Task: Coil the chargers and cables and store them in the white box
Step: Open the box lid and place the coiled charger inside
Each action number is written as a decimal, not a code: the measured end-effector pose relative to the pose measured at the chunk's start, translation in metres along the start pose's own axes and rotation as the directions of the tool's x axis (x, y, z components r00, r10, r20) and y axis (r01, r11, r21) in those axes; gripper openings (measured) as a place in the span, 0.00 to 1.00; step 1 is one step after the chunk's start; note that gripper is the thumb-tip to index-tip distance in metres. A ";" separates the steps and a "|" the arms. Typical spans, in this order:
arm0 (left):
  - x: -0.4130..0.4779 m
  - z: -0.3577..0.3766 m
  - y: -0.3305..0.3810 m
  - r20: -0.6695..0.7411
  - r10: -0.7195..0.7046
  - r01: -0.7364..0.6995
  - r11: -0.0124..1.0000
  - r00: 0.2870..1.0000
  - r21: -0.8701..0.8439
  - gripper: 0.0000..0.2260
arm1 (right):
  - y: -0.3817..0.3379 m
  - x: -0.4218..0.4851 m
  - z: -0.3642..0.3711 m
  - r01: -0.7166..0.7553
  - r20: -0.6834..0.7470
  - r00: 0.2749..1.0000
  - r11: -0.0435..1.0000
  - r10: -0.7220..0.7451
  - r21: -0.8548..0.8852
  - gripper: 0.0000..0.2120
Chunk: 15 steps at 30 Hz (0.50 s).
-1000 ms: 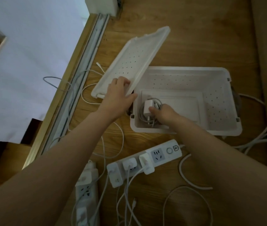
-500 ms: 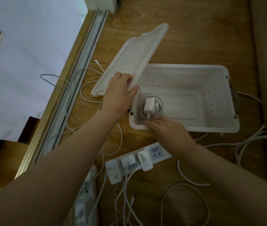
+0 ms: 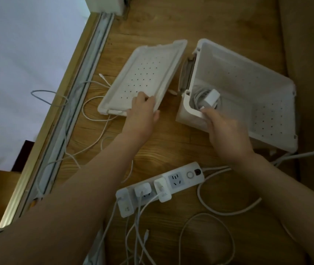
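While gripped by right hand (image 3: 227,131), white box (image 3: 248,62) with coiled charger (image 3: 210,98) inside; lid (image 3: 144,73) in left hand (image 3: 142,115).

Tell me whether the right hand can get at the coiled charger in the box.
Probably yes: the white box is open, the left hand holds its lid aside, and the right hand grips the rim beside the uncovered charger.
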State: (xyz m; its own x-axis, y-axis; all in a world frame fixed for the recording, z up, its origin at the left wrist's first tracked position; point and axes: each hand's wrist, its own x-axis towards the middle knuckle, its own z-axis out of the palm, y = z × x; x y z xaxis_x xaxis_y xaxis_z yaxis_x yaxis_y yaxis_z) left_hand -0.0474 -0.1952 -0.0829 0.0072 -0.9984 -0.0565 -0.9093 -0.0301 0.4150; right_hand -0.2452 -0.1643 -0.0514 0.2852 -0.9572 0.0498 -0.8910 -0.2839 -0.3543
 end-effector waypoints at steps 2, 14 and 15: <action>-0.002 0.010 0.002 0.104 -0.004 -0.003 0.998 0.995 0.064 0.12 | 0.003 -0.001 -0.002 -0.002 -0.021 1.000 0.999 0.003 0.040 0.13; -0.023 0.038 -0.009 0.492 -0.029 -0.029 0.993 0.870 0.111 0.22 | -0.004 0.006 0.020 0.046 0.138 0.989 0.999 -0.046 -0.003 0.16; -0.023 0.036 -0.010 0.524 -0.037 -0.031 0.992 0.851 0.119 0.22 | -0.007 0.006 0.021 0.029 0.144 0.989 1.000 -0.029 -0.001 0.17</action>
State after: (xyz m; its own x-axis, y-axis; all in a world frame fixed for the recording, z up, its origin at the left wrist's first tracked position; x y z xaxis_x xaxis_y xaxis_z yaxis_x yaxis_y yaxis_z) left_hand -0.0538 -0.1700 -0.1187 -0.1786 -0.8232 -0.5390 -0.9521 0.0064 0.3056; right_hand -0.2300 -0.1672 -0.0688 0.3590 -0.9303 -0.0753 -0.8825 -0.3120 -0.3519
